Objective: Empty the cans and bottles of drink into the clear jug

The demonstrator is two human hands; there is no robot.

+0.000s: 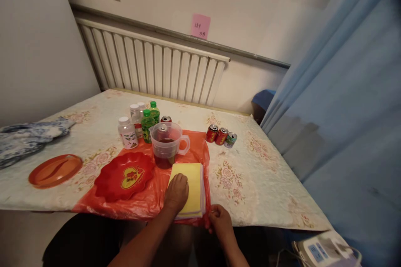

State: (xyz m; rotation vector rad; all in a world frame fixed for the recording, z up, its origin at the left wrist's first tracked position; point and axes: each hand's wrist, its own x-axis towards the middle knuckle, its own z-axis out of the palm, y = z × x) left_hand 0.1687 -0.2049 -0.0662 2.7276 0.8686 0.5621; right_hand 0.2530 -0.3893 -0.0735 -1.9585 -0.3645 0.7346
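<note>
My left hand (177,193) lies on a stack of thin sheets or cloths (192,185), yellow on top with pale lilac edges below. Its fingers rest across the top, holding nothing. At the table's front edge, my right hand (221,219) pinches the right border of a red plastic sheet (140,210) spread under the stack. Just behind the stack stands a clear measuring jug (166,144) with dark liquid, its handle to the right. A red scalloped plate (109,179) sits on the sheet to the left.
White-capped bottles (128,133) and green-capped bottles (147,127) stand behind the plate, with a can (166,119) behind the jug. Several drink cans (221,136) stand right. An orange lid (56,171) and patterned fabric (31,137) lie left. A blue curtain (351,112) hangs right.
</note>
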